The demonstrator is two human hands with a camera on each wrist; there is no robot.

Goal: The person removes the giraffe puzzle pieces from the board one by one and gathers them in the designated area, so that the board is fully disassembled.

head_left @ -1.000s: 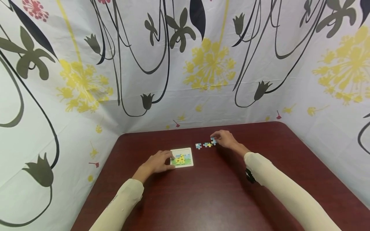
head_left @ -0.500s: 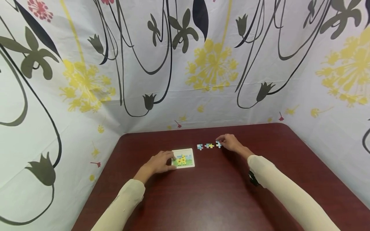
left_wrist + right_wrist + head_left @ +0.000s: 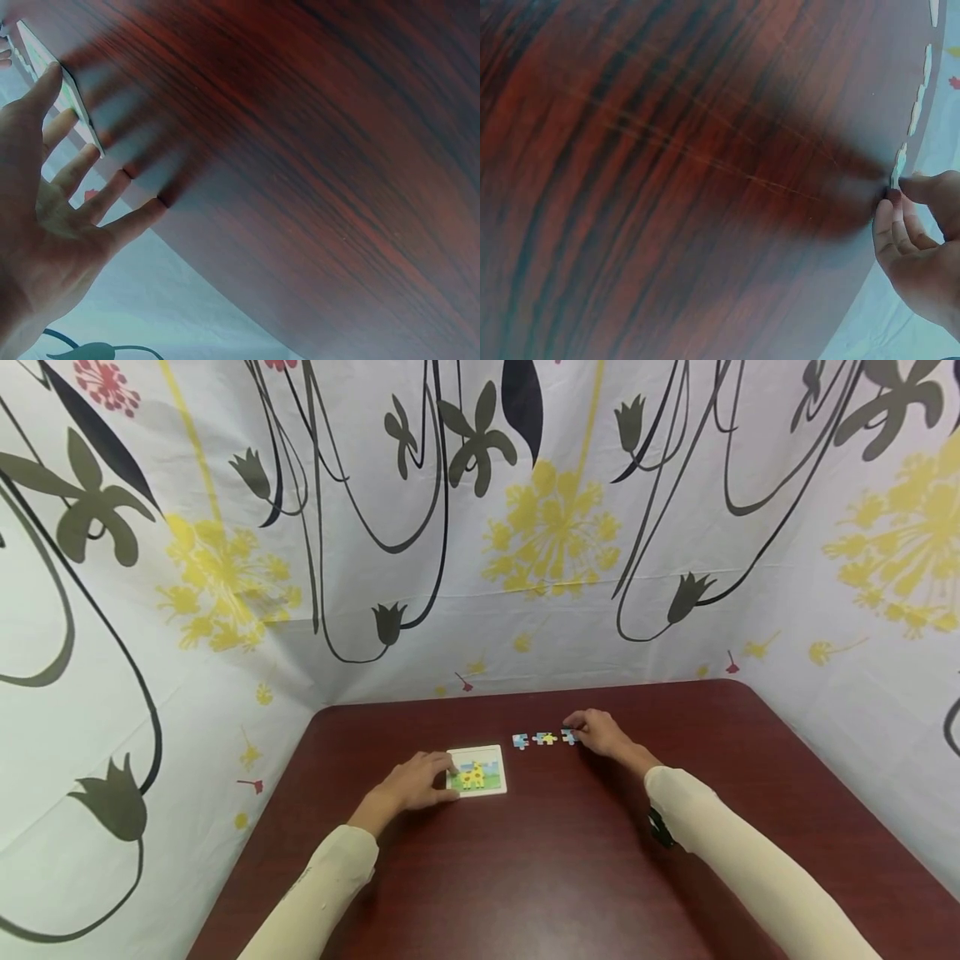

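In the head view, the left hand (image 3: 414, 781) lies at the left side of a white-framed puzzle tray (image 3: 504, 773) with a yellow giraffe picture. In the left wrist view its fingers are spread and straight; the thumb and nearest fingertips rest at the edge of the tray (image 3: 79, 101), the others on the table. To the tray's upper right, the right hand (image 3: 597, 732) pinches a blue-and-white jigsaw piece (image 3: 567, 737) between thumb and fingertips, low at the tabletop. Left of it lie a yellow-and-blue jigsaw piece (image 3: 545, 738) and a light blue jigsaw piece (image 3: 521, 741), forming a row.
The dark red wooden table (image 3: 480, 868) has rounded far corners. A white floral cloth (image 3: 337, 568) hangs behind it and along both sides. The row of pieces lies near the table's far edge.
The right hand has moved its jigsaw piece slightly right and down, into line with the other two pieces. The left hand stays at the tray. The head view has shifted slightly.
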